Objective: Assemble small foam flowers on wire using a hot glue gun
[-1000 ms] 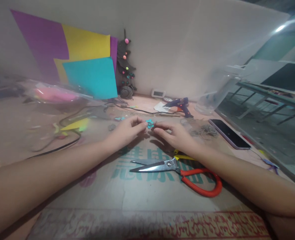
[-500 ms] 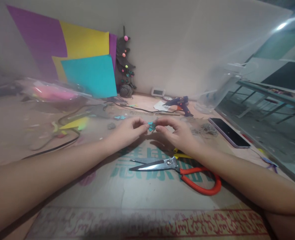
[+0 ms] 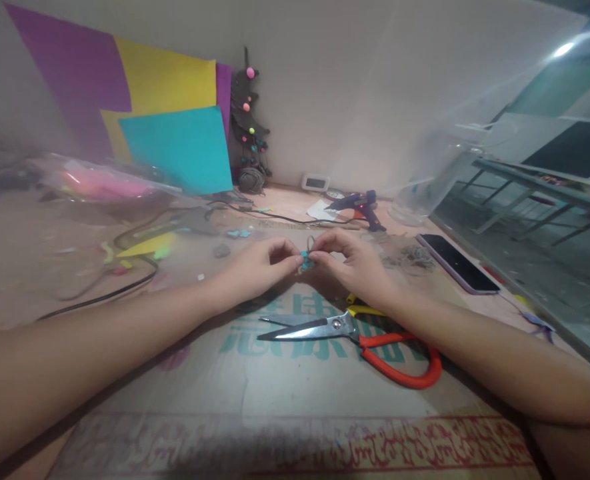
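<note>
Between the fingertips of both hands is a small teal piece (image 3: pixel 307 261), held just above the cardboard; its exact shape is partly covered by fingers. My left hand (image 3: pixel 267 270) pinches it from the left side with thumb and forefinger. From the right, my right hand (image 3: pixel 353 265) grips its other edge, and a thin grey-brown cord loop (image 3: pixel 309 243) stands up beside that hand's fingertips. Scissors (image 3: pixel 319 331) with one red and one yellow handle lie below the hands, blades pointing left, partly under my right forearm.
Printed cardboard (image 3: pixel 295 393) covers the near tabletop. A glue gun (image 3: pixel 359 205) stands behind my right hand, its cable running left. To the right lie tangled twine (image 3: pixel 415 259) and a phone (image 3: pixel 459 263). Teal scraps (image 3: pixel 239 233) are farther left. Coloured sheets (image 3: pixel 179 150) lean on the wall.
Both hands have dipped slightly with the teal piece, which appears turned. The cord loop now rises clearly above the right fingertips. The scissors stay put.
</note>
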Tool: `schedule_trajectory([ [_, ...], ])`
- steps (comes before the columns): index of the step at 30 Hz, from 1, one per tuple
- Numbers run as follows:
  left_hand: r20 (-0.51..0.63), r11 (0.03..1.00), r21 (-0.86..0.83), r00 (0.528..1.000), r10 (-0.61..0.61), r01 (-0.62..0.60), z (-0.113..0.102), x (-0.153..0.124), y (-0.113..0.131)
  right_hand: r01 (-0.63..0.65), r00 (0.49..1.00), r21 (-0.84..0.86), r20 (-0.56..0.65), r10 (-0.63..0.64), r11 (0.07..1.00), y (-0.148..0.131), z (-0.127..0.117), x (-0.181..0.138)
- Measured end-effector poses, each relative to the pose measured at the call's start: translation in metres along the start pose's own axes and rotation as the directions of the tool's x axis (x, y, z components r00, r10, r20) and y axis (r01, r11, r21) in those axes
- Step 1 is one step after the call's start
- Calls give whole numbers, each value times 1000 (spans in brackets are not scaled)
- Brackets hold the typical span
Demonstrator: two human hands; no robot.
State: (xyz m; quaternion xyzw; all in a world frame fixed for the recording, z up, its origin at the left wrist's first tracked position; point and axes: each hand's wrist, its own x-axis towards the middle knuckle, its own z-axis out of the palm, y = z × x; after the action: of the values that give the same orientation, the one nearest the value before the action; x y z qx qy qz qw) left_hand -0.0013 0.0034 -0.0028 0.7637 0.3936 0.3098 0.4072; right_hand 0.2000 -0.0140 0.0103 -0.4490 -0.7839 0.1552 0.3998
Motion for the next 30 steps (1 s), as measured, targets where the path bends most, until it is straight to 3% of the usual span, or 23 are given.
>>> schedule_trajectory([
  [12, -59, 993, -101, 996, -67, 61, 0, 2, 2, 77, 997, -85, -10, -78, 993, 2, 3, -3],
  [20, -80, 994, -96, 995, -53, 45, -1, 2, 2, -60, 997, 81, 45, 57, 995, 5, 1, 0],
  [30, -115, 996, -91, 993, -4, -7, -1, 3, 2, -93, 986, 18, 140, 89, 995, 5, 1, 4],
])
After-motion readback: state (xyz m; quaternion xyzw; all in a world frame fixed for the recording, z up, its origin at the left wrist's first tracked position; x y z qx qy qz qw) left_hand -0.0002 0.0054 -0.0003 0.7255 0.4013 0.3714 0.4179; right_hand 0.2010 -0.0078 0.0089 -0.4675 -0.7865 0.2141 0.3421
